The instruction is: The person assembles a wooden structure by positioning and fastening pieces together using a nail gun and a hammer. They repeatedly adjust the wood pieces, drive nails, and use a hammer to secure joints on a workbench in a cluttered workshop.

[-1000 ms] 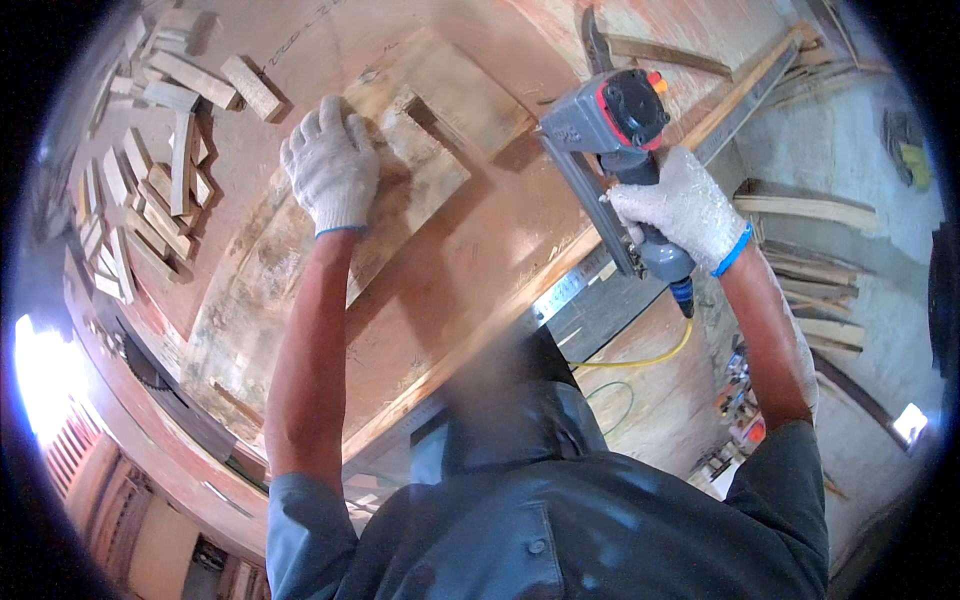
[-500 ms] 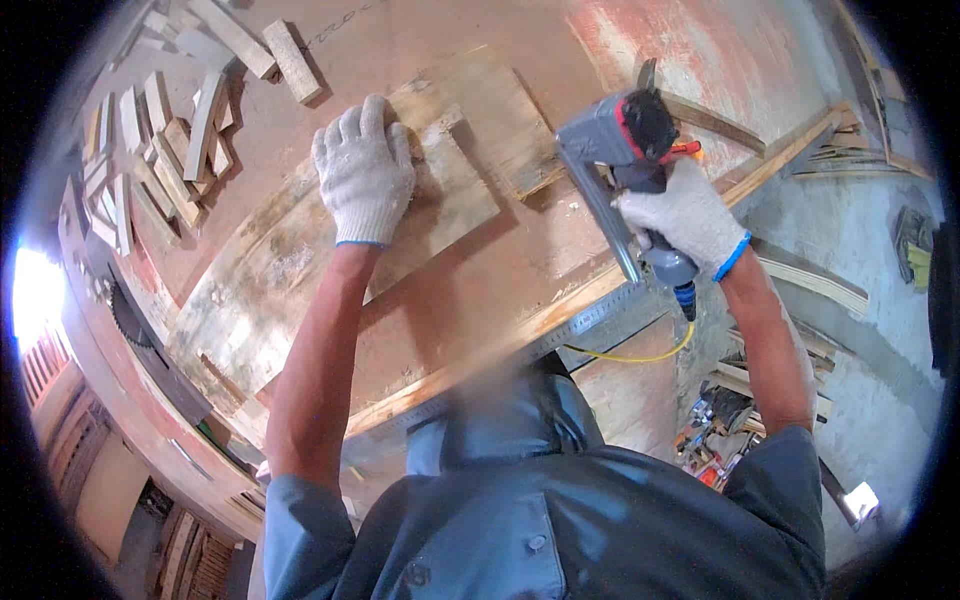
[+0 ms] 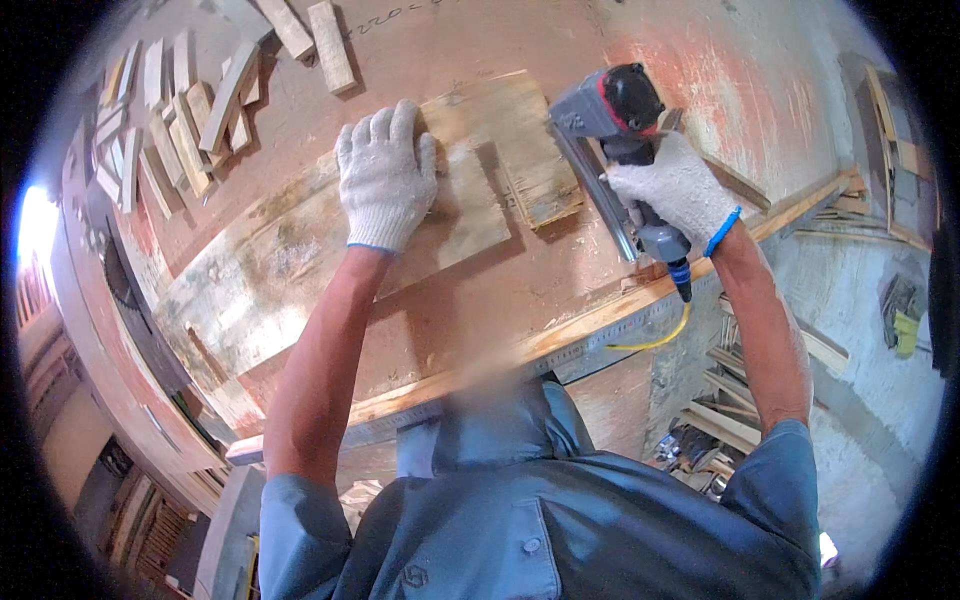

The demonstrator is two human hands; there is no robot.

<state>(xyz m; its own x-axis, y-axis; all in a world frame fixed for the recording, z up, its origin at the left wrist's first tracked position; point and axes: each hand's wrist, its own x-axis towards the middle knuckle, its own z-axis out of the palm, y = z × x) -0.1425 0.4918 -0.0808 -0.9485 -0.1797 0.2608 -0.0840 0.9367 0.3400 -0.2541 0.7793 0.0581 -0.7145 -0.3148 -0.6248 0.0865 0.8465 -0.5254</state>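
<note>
My left hand (image 3: pixel 387 178), in a white knit glove, lies with fingers stretched out on a weathered plywood board (image 3: pixel 262 281) that runs from lower left to upper right. Beyond it a second, smaller wooden piece (image 3: pixel 540 170) adjoins the board at an angle. In my right hand (image 3: pixel 682 187), also gloved, is a grey pneumatic nail gun (image 3: pixel 592 108) with a black cap and red trim. Its long metal magazine points down toward me, just right of the smaller piece. Whether the gun's nose touches anything cannot be seen.
Several short wood offcuts (image 3: pixel 185 130) lie scattered at the far left of the worktable (image 3: pixel 440 335). A saw blade (image 3: pixel 122 275) stands at its left. A wooden strip with a metal ruler (image 3: pixel 560 358) edges the near side. The yellow air hose (image 3: pixel 662 341) hangs from the gun. Timber (image 3: pixel 722 425) is stacked at right.
The whole view has shifted slightly. My right hand has brought the nail gun closer to the smaller wooden piece and tilted it a little. My left hand stays flat on the board.
</note>
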